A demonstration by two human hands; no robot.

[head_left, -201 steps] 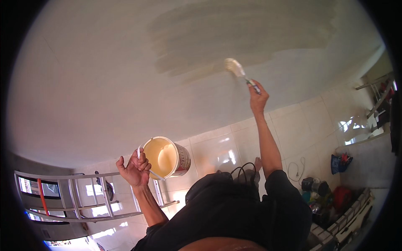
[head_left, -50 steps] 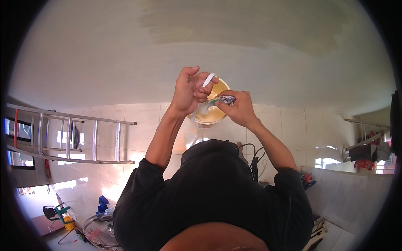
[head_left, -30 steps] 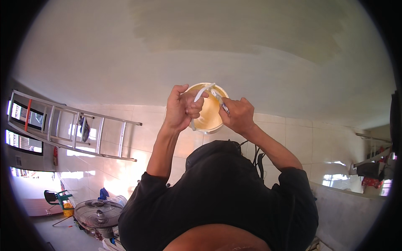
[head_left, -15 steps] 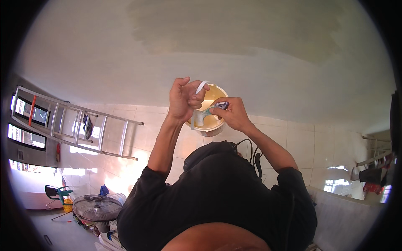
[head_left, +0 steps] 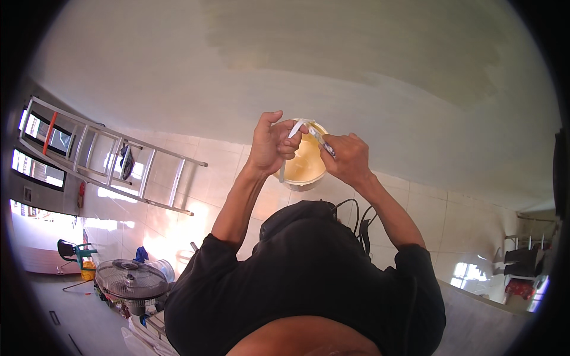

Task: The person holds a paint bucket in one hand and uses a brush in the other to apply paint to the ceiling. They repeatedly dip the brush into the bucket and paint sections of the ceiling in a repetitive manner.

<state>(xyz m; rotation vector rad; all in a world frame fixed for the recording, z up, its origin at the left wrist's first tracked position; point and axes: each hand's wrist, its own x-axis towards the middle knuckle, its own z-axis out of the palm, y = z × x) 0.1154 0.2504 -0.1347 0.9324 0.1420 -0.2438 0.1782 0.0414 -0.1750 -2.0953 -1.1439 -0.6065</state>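
Observation:
A cream bucket [head_left: 301, 186] hangs in front of my body, its yellowish inside facing up. My left hand [head_left: 272, 145] is closed around its white handle [head_left: 298, 127], with the thumb raised. In my right hand [head_left: 349, 158], at the bucket's right rim, is a paint-smeared brush [head_left: 322, 142]. The brush points up and left across the bucket's far right rim, and its tip is partly hidden by the left fingers and handle. Cream paint [head_left: 303, 171] appears inside the bucket.
Ahead rises a pale wall [head_left: 166, 89] with a darker brushed patch [head_left: 356, 41]. An aluminium ladder [head_left: 119, 155] stands at the left. A large fan [head_left: 130, 280] and a green chair [head_left: 74, 252] are at the lower left. A low partition [head_left: 481, 314] stands at the right.
The brush has swung from pointing down-left over the bucket to pointing up-left at its far rim. My right hand has turned and shifted slightly right. The left hand keeps the handle.

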